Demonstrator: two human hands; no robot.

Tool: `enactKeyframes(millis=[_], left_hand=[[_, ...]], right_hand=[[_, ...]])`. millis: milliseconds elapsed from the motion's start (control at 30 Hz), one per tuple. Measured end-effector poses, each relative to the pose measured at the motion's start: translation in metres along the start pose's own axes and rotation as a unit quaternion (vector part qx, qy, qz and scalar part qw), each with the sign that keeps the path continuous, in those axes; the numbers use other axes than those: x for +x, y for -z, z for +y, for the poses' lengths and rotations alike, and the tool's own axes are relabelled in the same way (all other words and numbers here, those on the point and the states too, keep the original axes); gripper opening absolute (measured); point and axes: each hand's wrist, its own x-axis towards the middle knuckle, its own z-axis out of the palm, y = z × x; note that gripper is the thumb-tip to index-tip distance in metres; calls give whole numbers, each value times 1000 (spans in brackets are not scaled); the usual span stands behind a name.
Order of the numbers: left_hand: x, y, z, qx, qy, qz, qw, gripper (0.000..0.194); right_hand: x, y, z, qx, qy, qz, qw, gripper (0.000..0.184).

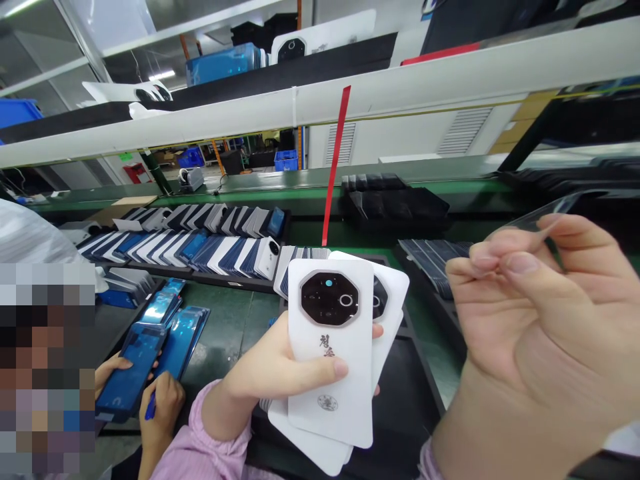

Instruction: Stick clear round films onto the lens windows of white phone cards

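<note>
The left hand (pixel 277 367) grips white phone back covers (pixel 350 400), fanned enough that one could slip, while the right hand (pixel 545 313) pinches clear film (pixel 530 217).

We see smooth, satiny white back panels (pixel 345 340) with a glossy black camera plate (pixel 327 298), a shiny, clear plastic-looking film (pixel 535 215), glossy blue panels (pixel 183 340), a pink cloth sleeve (pixel 200 453) and a smooth green desk (pixel 220 320) with a faint sheen.
</note>
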Motion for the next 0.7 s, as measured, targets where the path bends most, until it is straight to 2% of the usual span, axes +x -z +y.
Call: enactKeyframes(millis=[300,467,600,700], left_hand=[[0,0,0,31,7,-4,999,50],[0,0,2,51,16,0,999,51],[3,0,1,66,30,16,997,52],[7,3,-1,79,37,60,994,58]], right_hand=[[-1,1,-2,-10,16,-16,1000,38],[-9,-1,1,-16,48,-40,998,26],[-20,-1,4,-114,96,-49,988,16],[-24,2,5,-201,89,-101,970,11]])
